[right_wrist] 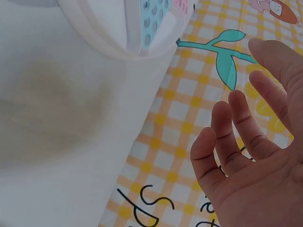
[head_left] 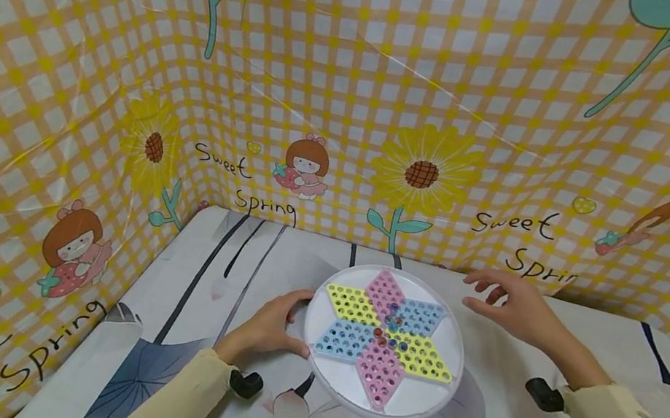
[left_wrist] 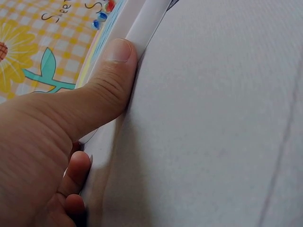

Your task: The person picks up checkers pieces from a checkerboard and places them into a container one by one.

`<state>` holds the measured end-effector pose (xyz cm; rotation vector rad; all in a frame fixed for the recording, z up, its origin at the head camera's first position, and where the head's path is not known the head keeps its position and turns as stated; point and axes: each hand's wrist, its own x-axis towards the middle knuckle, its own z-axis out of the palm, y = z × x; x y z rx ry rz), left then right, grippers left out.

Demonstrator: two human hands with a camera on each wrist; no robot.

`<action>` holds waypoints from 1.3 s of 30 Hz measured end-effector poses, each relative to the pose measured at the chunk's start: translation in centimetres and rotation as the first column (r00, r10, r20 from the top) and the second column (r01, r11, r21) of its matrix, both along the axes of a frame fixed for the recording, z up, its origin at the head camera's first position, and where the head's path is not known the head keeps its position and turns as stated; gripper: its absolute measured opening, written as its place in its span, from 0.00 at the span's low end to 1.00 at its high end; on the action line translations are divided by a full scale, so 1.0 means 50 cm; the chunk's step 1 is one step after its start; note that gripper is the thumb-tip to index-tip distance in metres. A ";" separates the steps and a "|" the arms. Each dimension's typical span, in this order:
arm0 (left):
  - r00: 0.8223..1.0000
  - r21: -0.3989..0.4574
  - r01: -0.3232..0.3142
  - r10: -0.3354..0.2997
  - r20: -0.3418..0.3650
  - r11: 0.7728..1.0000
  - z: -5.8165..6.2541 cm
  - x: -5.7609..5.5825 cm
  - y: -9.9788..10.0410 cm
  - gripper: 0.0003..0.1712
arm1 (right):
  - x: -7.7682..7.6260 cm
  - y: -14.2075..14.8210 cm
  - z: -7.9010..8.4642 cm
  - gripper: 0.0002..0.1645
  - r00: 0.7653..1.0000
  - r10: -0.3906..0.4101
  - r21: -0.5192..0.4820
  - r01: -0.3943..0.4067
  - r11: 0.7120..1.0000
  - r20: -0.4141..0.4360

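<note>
A round white Chinese checkers board (head_left: 320, 377) with a pink, yellow and blue star lies on the table. Several red and blue glass marbles (head_left: 394, 343) sit around its middle holes. At the left rim my left hand (head_left: 268, 323) holds the board's edge between thumb and fingers. The left wrist view shows the thumb (left_wrist: 111, 78) laid along the white rim, with fingertips curled lower down. My right hand (head_left: 514, 307) hovers past the board's upper right side, touching nothing. In the right wrist view its fingers (right_wrist: 222, 123) are spread and loosely bent, with nothing in them.
A pale cloth (head_left: 260, 256) printed with grey leaves and stems covers the table. Behind and to the left rises a yellow checked sheet (head_left: 354, 94) with sunflowers and lettering, meeting the table's back edge. Black wrist straps (head_left: 543, 394) show at the sleeves.
</note>
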<state>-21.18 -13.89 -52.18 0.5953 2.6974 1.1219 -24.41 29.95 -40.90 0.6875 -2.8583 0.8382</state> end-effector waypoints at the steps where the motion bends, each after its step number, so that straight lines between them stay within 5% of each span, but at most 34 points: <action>1: 1.000 0.000 0.001 -0.001 -0.001 1.000 0.000 0.000 0.000 0.60 | -0.001 -0.003 -0.001 0.19 1.000 -0.002 -0.001 0.002 1.000 0.005; 39: 1.000 -0.007 0.002 -0.002 -0.013 1.000 0.002 0.002 0.000 0.60 | -0.058 -0.152 -0.073 0.25 0.976 0.172 -0.026 -0.170 0.985 0.133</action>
